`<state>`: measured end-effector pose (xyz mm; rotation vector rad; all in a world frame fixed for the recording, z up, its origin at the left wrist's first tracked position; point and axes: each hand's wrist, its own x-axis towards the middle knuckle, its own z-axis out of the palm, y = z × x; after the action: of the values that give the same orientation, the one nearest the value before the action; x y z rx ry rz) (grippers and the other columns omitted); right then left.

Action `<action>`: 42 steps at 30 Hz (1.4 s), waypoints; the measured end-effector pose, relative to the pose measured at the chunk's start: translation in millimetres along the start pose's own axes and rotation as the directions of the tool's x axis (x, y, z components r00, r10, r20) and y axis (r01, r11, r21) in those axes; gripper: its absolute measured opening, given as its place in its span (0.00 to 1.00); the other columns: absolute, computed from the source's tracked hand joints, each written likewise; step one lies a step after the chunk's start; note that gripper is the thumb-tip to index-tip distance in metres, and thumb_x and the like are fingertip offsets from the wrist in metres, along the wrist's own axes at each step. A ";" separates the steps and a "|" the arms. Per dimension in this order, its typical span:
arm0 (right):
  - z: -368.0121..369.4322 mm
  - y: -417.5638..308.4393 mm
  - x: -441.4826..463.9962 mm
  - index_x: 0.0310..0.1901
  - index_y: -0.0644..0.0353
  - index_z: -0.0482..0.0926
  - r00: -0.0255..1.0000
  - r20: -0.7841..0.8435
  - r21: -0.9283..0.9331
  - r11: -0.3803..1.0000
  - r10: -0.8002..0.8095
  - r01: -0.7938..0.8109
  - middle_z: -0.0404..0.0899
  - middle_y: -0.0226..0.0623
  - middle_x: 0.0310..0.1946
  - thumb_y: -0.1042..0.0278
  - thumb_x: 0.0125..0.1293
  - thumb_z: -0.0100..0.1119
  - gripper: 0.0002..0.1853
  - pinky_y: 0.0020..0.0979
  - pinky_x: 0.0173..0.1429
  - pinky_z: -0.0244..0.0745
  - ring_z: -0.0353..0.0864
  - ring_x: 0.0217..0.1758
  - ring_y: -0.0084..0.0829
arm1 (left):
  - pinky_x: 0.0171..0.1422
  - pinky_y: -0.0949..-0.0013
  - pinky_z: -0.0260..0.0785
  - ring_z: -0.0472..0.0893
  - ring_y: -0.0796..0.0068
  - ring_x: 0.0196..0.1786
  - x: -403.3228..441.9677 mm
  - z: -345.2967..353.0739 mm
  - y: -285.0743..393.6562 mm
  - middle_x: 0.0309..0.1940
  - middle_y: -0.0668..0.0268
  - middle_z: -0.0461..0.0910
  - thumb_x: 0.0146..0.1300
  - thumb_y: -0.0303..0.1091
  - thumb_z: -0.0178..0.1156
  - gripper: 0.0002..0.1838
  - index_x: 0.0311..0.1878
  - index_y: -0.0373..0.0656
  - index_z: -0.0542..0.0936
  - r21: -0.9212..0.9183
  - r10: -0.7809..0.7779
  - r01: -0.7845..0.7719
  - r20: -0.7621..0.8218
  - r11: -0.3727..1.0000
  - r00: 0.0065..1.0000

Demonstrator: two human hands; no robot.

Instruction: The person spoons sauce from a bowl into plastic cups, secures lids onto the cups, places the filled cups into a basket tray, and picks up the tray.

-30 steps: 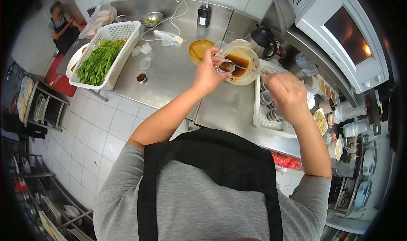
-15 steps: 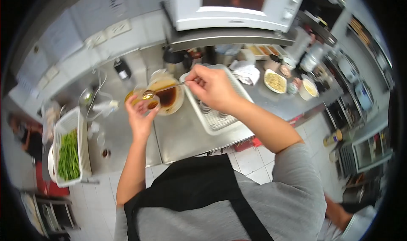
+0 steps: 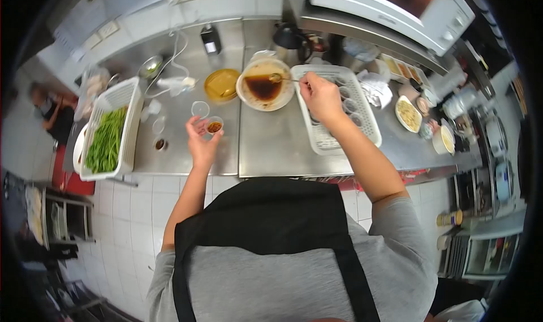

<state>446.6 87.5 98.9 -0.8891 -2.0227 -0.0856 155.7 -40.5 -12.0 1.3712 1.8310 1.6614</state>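
My left hand (image 3: 202,142) grips a small clear sauce cup (image 3: 214,125) with reddish-brown contents, held over the steel counter. Just behind it is a round clear plastic piece (image 3: 199,109), a lid or another cup; I cannot tell which. My right hand (image 3: 320,97) is closed on the handle of a metal spoon (image 3: 276,78). The spoon's bowl end is over the large bowl of dark brown sauce (image 3: 266,90). Beside that bowl, on the left, sits an amber-yellow bowl (image 3: 222,85). Under my right arm a white perforated basket (image 3: 317,144) holds several small clear cups.
At the left, a white basket (image 3: 131,135) holds green vegetables. A small dark-filled cup (image 3: 160,145) is near the counter's front edge. A black jug (image 3: 288,37) stands behind the sauce bowl. A microwave (image 3: 390,11) overhangs the back right. Another person (image 3: 51,112) is far left.
My left hand has drawn the cup away from the bowls toward the counter's front. The spoon has gone from above the cup to over the dark sauce. My view has shifted.
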 end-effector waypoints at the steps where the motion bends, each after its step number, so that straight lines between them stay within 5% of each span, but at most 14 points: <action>1: 6.8 1.9 0.9 0.31 0.58 0.74 0.997 0.025 -0.077 0.994 -0.076 0.078 0.80 0.41 0.24 0.75 0.56 0.61 0.04 0.37 0.31 0.77 0.82 0.26 0.40 | 0.58 0.68 0.68 0.76 0.71 0.49 -7.9 -3.8 -9.1 0.49 0.59 0.77 0.47 0.23 0.72 0.39 0.61 0.42 0.60 0.019 -0.004 0.005 -0.022 1.000 1.000; 7: 44.2 12.1 -8.2 0.33 0.58 0.71 0.956 0.232 -0.160 0.962 -0.181 0.221 0.79 0.39 0.23 0.73 0.56 0.56 0.05 0.40 0.32 0.77 0.81 0.28 0.43 | 0.57 0.65 0.70 0.79 0.65 0.48 -28.3 -11.3 -35.7 0.48 0.57 0.78 0.45 0.26 0.73 0.40 0.61 0.42 0.62 0.083 -0.023 0.030 -0.075 0.996 0.997; 13: 69.4 -3.2 -25.1 0.32 0.60 0.72 0.950 0.300 -0.165 0.986 0.085 -0.036 0.80 0.46 0.24 0.71 0.57 0.57 0.05 0.44 0.32 0.77 0.82 0.28 0.47 | 0.57 0.66 0.70 0.79 0.66 0.49 -34.6 -12.6 -40.1 0.49 0.57 0.78 0.46 0.26 0.73 0.39 0.61 0.41 0.61 0.143 -0.051 0.062 -0.081 0.988 0.995; 22: 78.1 -35.1 -39.5 0.34 0.63 0.76 0.896 0.299 0.155 0.910 0.328 -0.385 0.80 0.50 0.24 0.70 0.56 0.64 0.09 0.45 0.37 0.77 0.82 0.31 0.52 | 0.58 0.66 0.71 0.79 0.65 0.49 -35.3 -12.8 -41.5 0.49 0.57 0.77 0.45 0.25 0.73 0.39 0.60 0.42 0.63 0.105 -0.057 0.066 -0.084 0.992 0.995; 42: 98.8 -55.0 -49.2 0.36 0.63 0.76 0.893 0.296 0.313 0.850 0.338 -0.425 0.81 0.49 0.28 0.70 0.57 0.63 0.08 0.42 0.38 0.77 0.83 0.31 0.48 | 0.58 0.66 0.72 0.79 0.65 0.50 -34.8 -13.5 -35.3 0.49 0.56 0.77 0.45 0.26 0.73 0.37 0.58 0.40 0.64 0.163 -0.056 0.067 -0.070 0.984 0.996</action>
<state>359.3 56.9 17.4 -1.0738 -1.9338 0.6349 147.3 -71.5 -52.2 1.3235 2.0673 1.5709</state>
